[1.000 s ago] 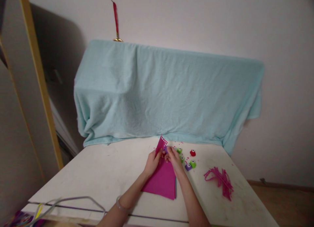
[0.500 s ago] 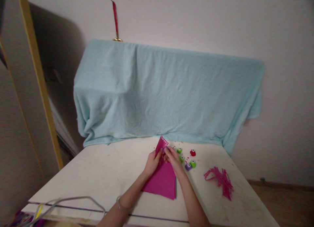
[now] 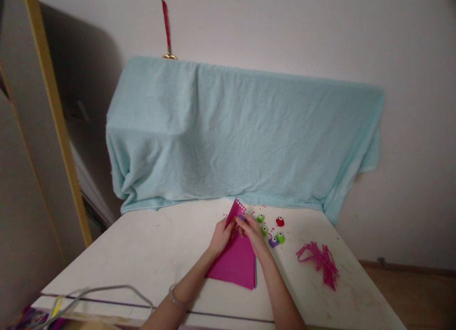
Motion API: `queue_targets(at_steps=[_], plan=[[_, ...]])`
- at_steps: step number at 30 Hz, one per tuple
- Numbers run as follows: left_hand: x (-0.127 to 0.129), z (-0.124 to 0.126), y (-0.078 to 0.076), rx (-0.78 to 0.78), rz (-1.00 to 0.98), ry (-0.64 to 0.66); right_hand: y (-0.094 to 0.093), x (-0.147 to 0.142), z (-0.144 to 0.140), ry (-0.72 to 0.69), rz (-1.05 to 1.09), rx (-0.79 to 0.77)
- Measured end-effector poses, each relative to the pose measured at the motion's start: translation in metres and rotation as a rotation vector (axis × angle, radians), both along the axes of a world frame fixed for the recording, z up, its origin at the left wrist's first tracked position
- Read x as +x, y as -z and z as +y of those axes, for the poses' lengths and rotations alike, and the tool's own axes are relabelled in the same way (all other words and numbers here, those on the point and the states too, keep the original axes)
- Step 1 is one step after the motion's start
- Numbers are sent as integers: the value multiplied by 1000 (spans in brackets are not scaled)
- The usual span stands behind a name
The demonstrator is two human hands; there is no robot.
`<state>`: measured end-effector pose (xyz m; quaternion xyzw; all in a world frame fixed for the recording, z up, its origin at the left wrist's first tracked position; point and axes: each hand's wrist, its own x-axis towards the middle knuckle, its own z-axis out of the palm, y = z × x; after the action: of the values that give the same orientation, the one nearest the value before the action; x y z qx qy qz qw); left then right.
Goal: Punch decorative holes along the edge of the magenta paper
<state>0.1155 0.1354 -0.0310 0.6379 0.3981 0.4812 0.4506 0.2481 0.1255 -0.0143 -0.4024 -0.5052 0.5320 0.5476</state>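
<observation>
A magenta paper sheet (image 3: 231, 269) lies on the table on top of other coloured sheets, its upper end raised and lined with small punched holes. My left hand (image 3: 221, 235) is closed on the raised sheet's left side, thumb on top. In my right hand (image 3: 251, 229) is a small purple paper punch (image 3: 242, 218), pressed against the sheet's right edge, mostly covered by the fingers. Just right of that hand sit a green punch (image 3: 261, 218) and other small punches, among them a purple punch (image 3: 273, 242) and a red punch (image 3: 280, 221).
Cut magenta paper strips (image 3: 320, 262) are heaped on the right of the white table (image 3: 142, 254). Tiny magenta scraps lie around the punches. A light blue cloth (image 3: 242, 135) hangs behind. A grey cable (image 3: 107, 288) loops at the front left.
The sheet's raised tip has shifted slightly to the right, and the purple punch shows a little more above my right thumb. Both hands keep nearly the same place.
</observation>
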Motion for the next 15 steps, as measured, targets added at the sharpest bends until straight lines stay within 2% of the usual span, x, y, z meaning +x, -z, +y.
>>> queue_targets(at_steps=[11, 15], plan=[[2, -8, -11, -48, -65, 38, -6, 0, -3, -7, -7, 32], [0, -9, -9, -49, -35, 72, -4, 1, -3, 14, -5, 38]])
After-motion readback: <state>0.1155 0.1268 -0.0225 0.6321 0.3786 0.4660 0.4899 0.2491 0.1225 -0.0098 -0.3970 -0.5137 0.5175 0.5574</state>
